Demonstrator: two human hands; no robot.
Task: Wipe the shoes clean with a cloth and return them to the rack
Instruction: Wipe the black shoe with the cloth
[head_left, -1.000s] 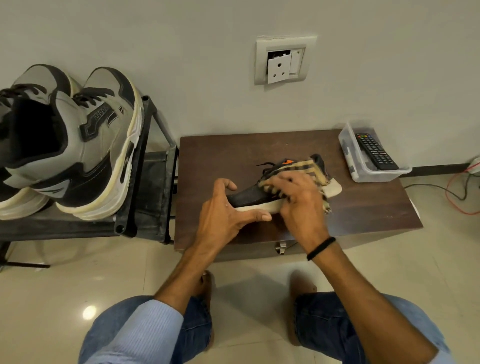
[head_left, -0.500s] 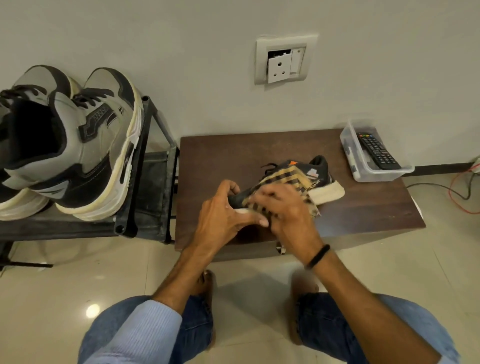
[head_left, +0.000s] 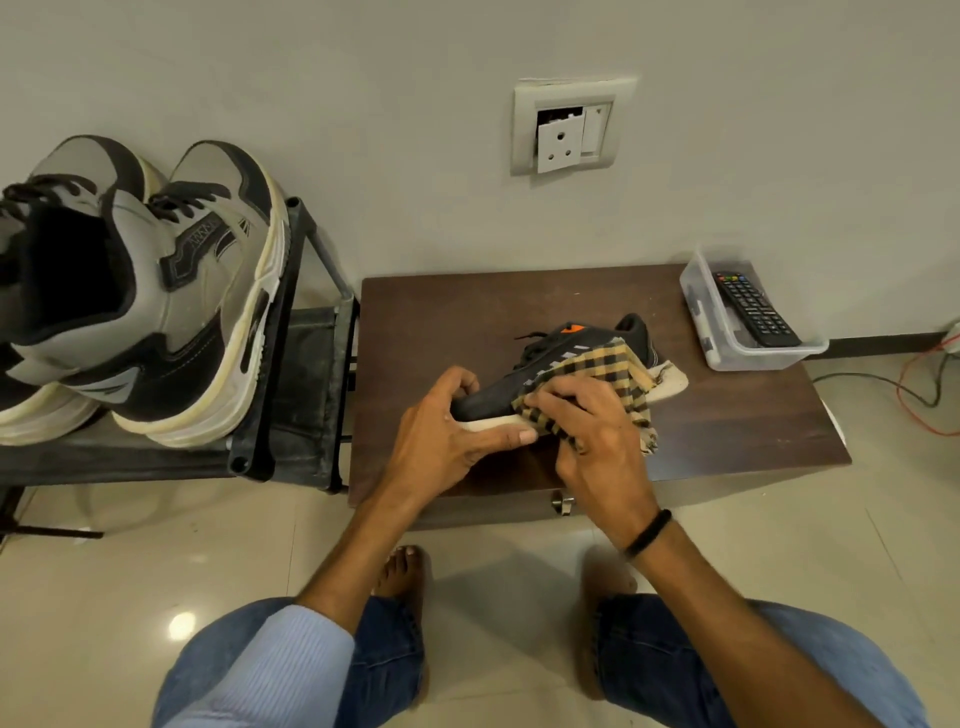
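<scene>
A small black shoe (head_left: 566, 345) with a white sole and an orange mark lies on the brown wooden table (head_left: 467, 317), toe towards me. My left hand (head_left: 447, 436) grips its toe, thumb along the sole. My right hand (head_left: 592, 431) holds a yellow and black checked cloth (head_left: 602, 371) against the shoe's side. A pair of grey and black high-top sneakers (head_left: 171, 291) stands on the black shoe rack (head_left: 291, 364) at the left.
A clear plastic box (head_left: 727, 338) holding a black remote sits on the table's right rear corner. A wall socket (head_left: 569, 130) is above the table. Red and green wires (head_left: 914, 395) trail on the tiled floor at right. My bare feet are below the table.
My right hand slid the cloth along the shoe's side from the heel towards the toe. My left hand closed tighter on the toe. The shoe stayed on the table.
</scene>
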